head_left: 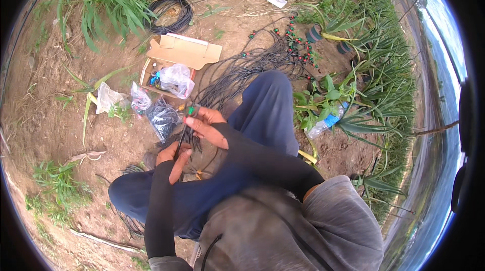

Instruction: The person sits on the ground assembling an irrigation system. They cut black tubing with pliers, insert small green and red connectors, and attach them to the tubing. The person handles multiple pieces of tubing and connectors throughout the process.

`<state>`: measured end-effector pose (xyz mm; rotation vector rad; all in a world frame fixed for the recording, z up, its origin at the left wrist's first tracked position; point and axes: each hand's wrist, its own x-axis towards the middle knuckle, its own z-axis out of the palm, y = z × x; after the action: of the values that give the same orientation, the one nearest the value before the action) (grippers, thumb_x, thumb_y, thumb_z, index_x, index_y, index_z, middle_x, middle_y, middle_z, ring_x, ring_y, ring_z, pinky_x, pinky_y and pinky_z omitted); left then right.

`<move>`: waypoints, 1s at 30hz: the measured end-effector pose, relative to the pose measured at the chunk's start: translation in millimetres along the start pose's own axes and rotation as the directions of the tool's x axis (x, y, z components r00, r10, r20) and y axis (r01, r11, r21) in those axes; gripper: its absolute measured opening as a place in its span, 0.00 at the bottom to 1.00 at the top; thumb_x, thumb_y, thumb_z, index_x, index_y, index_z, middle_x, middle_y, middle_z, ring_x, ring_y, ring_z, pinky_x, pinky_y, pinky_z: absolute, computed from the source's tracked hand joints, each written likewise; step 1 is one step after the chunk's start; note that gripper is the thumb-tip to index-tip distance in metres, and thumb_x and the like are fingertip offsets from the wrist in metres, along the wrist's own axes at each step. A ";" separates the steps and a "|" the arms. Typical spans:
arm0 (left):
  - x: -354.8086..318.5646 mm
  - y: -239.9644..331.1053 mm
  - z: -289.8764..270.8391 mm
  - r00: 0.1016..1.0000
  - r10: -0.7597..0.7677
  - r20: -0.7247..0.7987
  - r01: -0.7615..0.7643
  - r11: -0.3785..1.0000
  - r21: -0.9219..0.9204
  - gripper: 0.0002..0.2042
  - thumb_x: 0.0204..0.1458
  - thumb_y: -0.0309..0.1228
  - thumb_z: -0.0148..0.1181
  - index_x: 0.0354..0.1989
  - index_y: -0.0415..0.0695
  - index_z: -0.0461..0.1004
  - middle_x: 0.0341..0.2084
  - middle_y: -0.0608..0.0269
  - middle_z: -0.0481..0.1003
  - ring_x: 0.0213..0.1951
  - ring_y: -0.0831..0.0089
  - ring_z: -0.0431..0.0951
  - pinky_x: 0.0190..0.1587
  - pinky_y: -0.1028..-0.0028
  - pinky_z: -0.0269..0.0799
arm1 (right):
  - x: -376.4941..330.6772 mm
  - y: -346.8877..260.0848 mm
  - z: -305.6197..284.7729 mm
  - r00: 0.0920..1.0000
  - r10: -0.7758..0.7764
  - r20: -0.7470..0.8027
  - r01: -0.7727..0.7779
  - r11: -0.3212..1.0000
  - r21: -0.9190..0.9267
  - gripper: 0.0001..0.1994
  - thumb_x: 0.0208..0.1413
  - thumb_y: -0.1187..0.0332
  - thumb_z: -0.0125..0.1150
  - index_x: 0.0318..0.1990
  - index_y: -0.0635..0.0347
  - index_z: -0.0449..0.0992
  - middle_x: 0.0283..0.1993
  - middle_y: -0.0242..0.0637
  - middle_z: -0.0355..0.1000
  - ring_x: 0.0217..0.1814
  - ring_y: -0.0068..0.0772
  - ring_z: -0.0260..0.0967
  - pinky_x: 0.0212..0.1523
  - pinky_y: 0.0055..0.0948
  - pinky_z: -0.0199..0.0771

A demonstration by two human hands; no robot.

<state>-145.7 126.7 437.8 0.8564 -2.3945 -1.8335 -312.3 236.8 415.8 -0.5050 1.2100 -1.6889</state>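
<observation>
Between the thumb and fingers of my right hand (213,130) is a small green and red drip emitter (191,111). Just below it, my left hand (171,159) pinches a thin black tube (181,140), which appears to run up toward the emitter; the exact joint is too small to make out. Beyond my hands a bundle of black tubes (227,80) spreads over the soil, many ending in red and green emitters (299,48). A clear plastic bag of dark parts (162,119) lies left of my right hand.
An opened cardboard box (189,51) holds a plastic bag (177,80) and blue parts. Behind it lies a coil of black tubing (165,16). My bent knees (270,99) flank the work. On the right are a plastic bottle (328,121) and spiky plants (379,89).
</observation>
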 end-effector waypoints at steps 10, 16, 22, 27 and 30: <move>41.5 -149.5 -43.8 0.977 -0.198 0.080 0.140 0.878 0.458 0.12 0.53 0.36 0.59 0.43 0.45 0.76 0.35 0.48 0.78 0.41 0.52 0.78 0.43 0.59 0.70 | 38.1 -168.0 -236.9 0.805 -0.144 -0.575 0.059 0.985 -0.164 0.10 0.59 0.64 0.63 0.37 0.58 0.70 0.27 0.30 0.67 0.22 0.22 0.65 0.18 0.21 0.58; 74.4 -123.5 -20.2 0.951 -0.228 0.207 0.171 0.950 0.261 0.08 0.54 0.30 0.58 0.40 0.41 0.72 0.29 0.59 0.75 0.35 0.65 0.76 0.40 0.68 0.69 | 60.7 -189.6 -317.5 0.663 -0.218 -0.716 0.202 0.973 -0.109 0.12 0.60 0.63 0.60 0.43 0.63 0.72 0.33 0.34 0.68 0.26 0.22 0.64 0.20 0.20 0.61; 89.7 -70.1 -28.7 0.969 -0.083 0.231 0.093 0.995 -0.034 0.05 0.57 0.27 0.55 0.36 0.37 0.71 0.26 0.67 0.71 0.30 0.81 0.70 0.35 0.78 0.68 | 39.5 -230.8 -403.0 0.615 -0.213 -0.760 0.353 0.935 0.023 0.10 0.63 0.59 0.58 0.41 0.55 0.71 0.30 0.28 0.64 0.29 0.22 0.63 0.21 0.20 0.59; 106.7 -39.8 -53.2 0.879 -0.299 0.372 0.288 0.954 0.085 0.11 0.55 0.27 0.58 0.46 0.38 0.74 0.29 0.67 0.74 0.30 0.80 0.71 0.37 0.77 0.69 | 30.6 -218.3 -466.1 0.554 -0.187 -0.812 0.436 0.895 0.092 0.10 0.64 0.60 0.56 0.39 0.57 0.70 0.29 0.30 0.64 0.30 0.26 0.65 0.23 0.23 0.67; 90.1 -90.7 -88.4 0.776 -0.382 0.501 0.309 0.924 0.227 0.09 0.54 0.28 0.58 0.40 0.38 0.77 0.28 0.67 0.76 0.32 0.80 0.74 0.37 0.76 0.70 | 8.1 -229.3 -513.7 0.448 -0.223 -0.866 0.587 0.804 0.096 0.10 0.64 0.61 0.55 0.38 0.57 0.69 0.30 0.33 0.65 0.30 0.29 0.67 0.25 0.24 0.72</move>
<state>-156.2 -5.1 356.1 0.9506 -2.8738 -2.3410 -814.1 490.7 400.8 0.3779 1.3754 -2.7118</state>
